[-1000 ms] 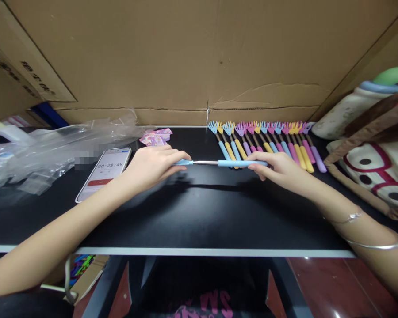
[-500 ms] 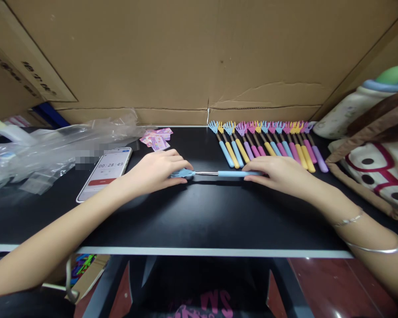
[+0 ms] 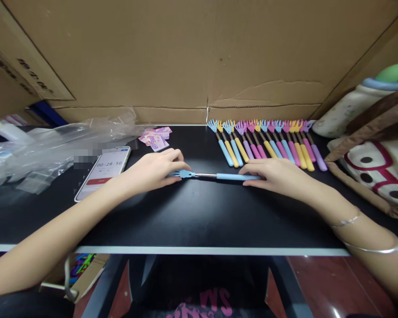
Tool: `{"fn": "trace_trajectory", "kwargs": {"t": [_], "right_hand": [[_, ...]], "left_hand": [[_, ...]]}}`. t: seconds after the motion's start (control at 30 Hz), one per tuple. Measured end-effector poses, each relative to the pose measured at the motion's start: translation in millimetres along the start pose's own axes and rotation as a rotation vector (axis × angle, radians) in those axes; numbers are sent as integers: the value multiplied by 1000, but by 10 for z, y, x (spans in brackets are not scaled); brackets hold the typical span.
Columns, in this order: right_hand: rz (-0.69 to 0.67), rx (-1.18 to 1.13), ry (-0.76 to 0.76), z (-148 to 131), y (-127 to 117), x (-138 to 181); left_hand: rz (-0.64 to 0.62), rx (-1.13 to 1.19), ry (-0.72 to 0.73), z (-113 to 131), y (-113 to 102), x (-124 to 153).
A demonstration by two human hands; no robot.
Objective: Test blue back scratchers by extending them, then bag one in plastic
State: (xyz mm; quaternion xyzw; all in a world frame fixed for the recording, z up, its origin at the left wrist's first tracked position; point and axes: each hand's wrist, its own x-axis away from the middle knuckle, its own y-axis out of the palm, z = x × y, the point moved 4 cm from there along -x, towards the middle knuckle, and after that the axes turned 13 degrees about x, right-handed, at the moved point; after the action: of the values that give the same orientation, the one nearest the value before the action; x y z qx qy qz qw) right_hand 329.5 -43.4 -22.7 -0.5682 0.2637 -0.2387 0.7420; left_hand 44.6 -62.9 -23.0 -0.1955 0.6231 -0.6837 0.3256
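A light blue back scratcher (image 3: 227, 176) with a hand-shaped head and a short metal rod lies level across the black table, between my hands. My left hand (image 3: 159, 170) pinches the fingers of its blue head between thumb and fingertips. Around the end of its blue handle, my right hand (image 3: 268, 174) closes with the thumb below and the fingers above. Just beyond the right hand, a row of back scratchers (image 3: 262, 143) in blue, yellow, pink and purple lies side by side, heads toward the cardboard.
Left of my hands lies a phone (image 3: 104, 172) with a running timer. Clear plastic bags (image 3: 63, 137) spread behind it, near small printed cards (image 3: 155, 138). A brown and white bag (image 3: 378, 168) and a bottle (image 3: 348, 106) stand at right. Cardboard (image 3: 146, 57) walls the back.
The left hand has slid slightly left on the scratcher's head, so more of the head shows. The right hand has shifted slightly left, and the handle end has dipped a little.
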Motion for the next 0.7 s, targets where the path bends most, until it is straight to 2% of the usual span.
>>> {"fn": "trace_trajectory", "kwargs": {"t": [0.4, 0.7], "right_hand": [[-69, -65, 18, 27, -21, 6], [-97, -80, 6, 24, -39, 22]], "left_hand": [[-90, 101, -22, -44, -37, 6], [-148, 52, -71, -89, -118, 21]]}}
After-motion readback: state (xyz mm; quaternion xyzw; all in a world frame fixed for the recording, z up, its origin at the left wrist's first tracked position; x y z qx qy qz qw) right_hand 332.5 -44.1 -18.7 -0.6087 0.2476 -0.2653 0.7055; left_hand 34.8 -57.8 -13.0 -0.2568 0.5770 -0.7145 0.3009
